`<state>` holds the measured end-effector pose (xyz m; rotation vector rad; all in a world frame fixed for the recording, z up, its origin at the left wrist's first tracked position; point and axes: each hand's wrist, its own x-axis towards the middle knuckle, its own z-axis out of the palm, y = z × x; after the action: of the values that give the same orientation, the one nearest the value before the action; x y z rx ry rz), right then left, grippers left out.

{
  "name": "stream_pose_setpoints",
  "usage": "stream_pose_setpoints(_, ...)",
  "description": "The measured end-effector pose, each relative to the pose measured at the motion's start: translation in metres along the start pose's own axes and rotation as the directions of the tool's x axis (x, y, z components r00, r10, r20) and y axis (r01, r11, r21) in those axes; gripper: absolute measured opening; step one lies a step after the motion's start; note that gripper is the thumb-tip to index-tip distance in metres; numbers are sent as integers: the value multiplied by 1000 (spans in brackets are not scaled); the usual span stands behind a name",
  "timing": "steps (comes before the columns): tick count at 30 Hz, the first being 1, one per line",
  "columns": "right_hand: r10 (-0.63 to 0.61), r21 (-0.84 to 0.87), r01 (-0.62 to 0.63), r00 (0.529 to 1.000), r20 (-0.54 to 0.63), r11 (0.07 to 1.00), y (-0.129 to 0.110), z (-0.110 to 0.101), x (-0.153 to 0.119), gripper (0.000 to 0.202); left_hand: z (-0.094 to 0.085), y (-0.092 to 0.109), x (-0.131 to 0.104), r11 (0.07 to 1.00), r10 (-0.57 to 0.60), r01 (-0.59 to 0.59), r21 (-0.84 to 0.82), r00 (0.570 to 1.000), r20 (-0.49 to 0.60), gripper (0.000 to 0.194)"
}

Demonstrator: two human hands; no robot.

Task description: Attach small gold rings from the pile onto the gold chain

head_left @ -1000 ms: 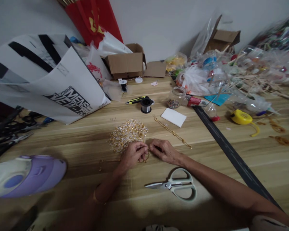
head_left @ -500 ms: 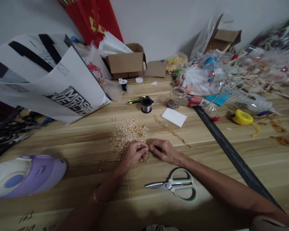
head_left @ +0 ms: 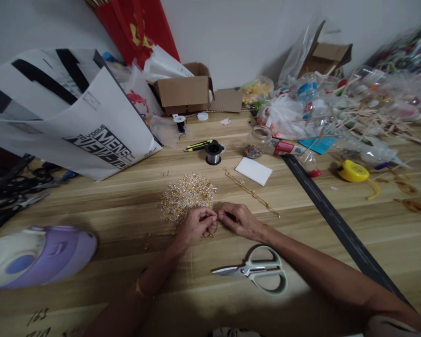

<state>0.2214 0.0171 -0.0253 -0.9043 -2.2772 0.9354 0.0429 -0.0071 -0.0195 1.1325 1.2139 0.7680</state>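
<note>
My left hand is closed in a pinch on a thin gold chain, part of which curls below its fingers. Just to the right, my right hand is also pinched, its fingertips almost meeting the left ones; whatever it holds is too small to make out. A heap of gold and clear beaded pieces lies against my left hand on the far side. Beyond my right hand, a separate gold chain stretches across the wooden table. Scissors lie nearer to me, below both hands.
A wire spool, a cutter, a white pad and a bead jar sit beyond the hands. On the right is a yellow tape measure; a purple-white object and a large paper bag stand left.
</note>
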Motion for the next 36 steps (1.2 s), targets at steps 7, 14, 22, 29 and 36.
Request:
stream_pose_setpoints(7, -1, 7, 1, 1000, -3, 1000, 3, 2, 0, 13, 2, 1, -2, 1000, 20, -20, 12, 1000, 8, 20)
stream_pose_setpoints(14, -3, 10, 3, 1000, -1, 1000, 4, 2, 0, 14, 2, 1, -3, 999, 21, -21, 33, 1000, 9, 20)
stream_pose_setpoints(22, -4, 2, 4, 1000, -10, 1000, 2, 1, 0, 13, 2, 2, -3, 997, 40, -41, 71, 999, 11, 21)
stream_pose_setpoints(29, -12, 10, 12, 1000, -6, 1000, 1, 0, 0, 14, 2, 7, -3, 991, 30, -33, 126, 999, 22, 29)
stream_pose_setpoints(36, -6, 33, 6, 1000, -19, 999, 2, 1, 0, 16, 3, 2, -4, 989, 71, -73, 127, 997, 18, 29)
